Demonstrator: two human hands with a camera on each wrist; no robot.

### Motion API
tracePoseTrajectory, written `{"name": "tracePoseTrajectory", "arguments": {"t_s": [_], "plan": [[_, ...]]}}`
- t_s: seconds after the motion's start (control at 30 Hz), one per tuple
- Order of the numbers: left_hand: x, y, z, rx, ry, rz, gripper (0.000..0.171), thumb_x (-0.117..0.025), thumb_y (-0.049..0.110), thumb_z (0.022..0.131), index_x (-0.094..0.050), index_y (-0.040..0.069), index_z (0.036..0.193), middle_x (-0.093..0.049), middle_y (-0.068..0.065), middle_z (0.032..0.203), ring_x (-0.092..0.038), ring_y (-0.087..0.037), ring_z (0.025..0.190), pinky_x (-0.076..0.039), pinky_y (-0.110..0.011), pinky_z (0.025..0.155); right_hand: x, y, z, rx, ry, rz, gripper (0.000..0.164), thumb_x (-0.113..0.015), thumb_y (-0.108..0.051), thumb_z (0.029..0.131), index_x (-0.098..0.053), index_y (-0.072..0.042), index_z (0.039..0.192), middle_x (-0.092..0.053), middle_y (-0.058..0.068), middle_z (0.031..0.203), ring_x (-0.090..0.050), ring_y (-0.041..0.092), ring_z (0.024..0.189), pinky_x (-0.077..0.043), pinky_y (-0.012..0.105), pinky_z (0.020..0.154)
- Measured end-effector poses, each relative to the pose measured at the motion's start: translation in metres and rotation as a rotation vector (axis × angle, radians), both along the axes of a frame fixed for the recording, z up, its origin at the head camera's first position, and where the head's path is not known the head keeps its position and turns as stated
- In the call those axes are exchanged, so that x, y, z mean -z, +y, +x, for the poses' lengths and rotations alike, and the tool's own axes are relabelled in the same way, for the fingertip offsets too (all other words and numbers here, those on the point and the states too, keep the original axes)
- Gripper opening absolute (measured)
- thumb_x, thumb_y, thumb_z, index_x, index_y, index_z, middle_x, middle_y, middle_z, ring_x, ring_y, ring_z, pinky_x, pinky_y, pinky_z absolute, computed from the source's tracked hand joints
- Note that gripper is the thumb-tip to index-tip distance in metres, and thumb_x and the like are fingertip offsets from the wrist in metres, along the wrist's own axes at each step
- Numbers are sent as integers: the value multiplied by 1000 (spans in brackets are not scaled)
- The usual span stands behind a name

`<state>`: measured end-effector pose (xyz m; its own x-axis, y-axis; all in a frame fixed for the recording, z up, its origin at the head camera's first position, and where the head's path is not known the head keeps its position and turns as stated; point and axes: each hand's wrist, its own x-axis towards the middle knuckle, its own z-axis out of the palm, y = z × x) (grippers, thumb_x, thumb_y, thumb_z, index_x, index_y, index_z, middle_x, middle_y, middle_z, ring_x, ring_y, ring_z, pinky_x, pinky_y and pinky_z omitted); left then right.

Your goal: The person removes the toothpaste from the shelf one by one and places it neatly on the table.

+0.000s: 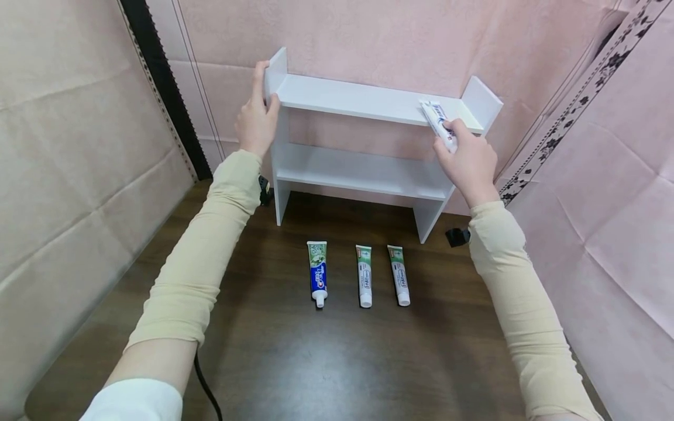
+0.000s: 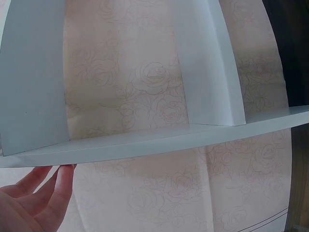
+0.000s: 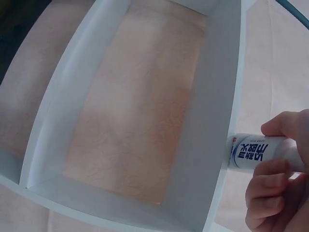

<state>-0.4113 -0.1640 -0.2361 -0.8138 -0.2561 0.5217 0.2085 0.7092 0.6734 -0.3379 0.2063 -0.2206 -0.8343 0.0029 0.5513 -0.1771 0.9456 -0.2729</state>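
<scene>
My right hand (image 1: 470, 161) pinches a white toothpaste tube (image 1: 436, 120) with blue lettering. The tube lies at a slant, its far end over the right part of the top board of a white two-tier shelf (image 1: 358, 99). In the right wrist view, the toothpaste tube (image 3: 251, 153) reaches the board's front edge, and curled fingers (image 3: 265, 200) lie under it. My left hand (image 1: 257, 124) touches the shelf's left side panel near its top. The left wrist view shows the fingertips (image 2: 65, 179) against that panel's outer face; the thumb is hidden there.
On the brown table (image 1: 316, 368) before the shelf lie a blue-green Crest toothpaste tube (image 1: 318, 272) and two slimmer white-green tubes, one in the middle (image 1: 364, 278) and one at right (image 1: 399, 276). Pink cloth walls (image 1: 605, 193) stand close behind and beside. A black cable (image 1: 205, 383) runs under the left arm.
</scene>
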Motion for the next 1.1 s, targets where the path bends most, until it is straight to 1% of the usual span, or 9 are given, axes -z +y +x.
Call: {"name": "tracePoseTrajectory", "arguments": {"t_s": [0.17,0.4,0.53,0.77,0.9,1.0,1.1], "plan": [[0,-1,-1,2,-8,1,52,-33,39,100,-13,56,145,-47,1,75,-42,-19,59,-33,-32,53,4,0,10,11,5,-11,46,-45,-39,94,-54,-17,134,-67,27,93,-57,39,69,-31,36,52],[2,-1,-3,-5,22,-12,51,-32,37,100,-15,53,146,-50,0,79,-42,-19,58,-33,-32,52,12,1,23,5,52,-31,45,-47,-37,94,-55,-18,133,-65,26,83,-53,35,60,-30,36,49],[1,0,-3,-6,17,-13,52,-32,37,100,-15,53,146,-48,0,77,-41,-19,58,-33,-32,52,18,3,28,8,79,-37,43,-48,-35,94,-56,-18,132,-64,25,79,-52,34,56,-28,35,46],[0,0,-2,-7,8,-13,51,-32,38,100,-14,54,146,-45,0,72,-41,-19,59,-33,-32,53,25,5,36,18,125,-48,42,-51,-34,92,-58,-17,130,-64,26,76,-52,37,55,-28,35,46],[0,-1,-2,0,6,-7,51,-33,38,100,-14,54,145,-45,0,74,-42,-19,58,-33,-32,53,37,8,44,19,166,-76,41,-53,-32,92,-60,-17,129,-65,26,74,-51,37,54,-28,35,47],[-1,-1,-2,9,-1,-4,51,-33,38,100,-14,55,145,-47,2,77,-43,-19,60,-34,-32,53,49,12,50,19,191,-110,40,-55,-31,91,-62,-17,128,-63,25,70,-49,35,52,-28,34,48],[-1,-3,-3,9,0,-1,52,-32,38,100,-14,55,145,-49,1,79,-44,-19,61,-35,-32,53,68,17,52,16,163,-134,38,-56,-31,91,-65,-16,124,-62,22,67,-46,31,49,-29,33,47]]}}
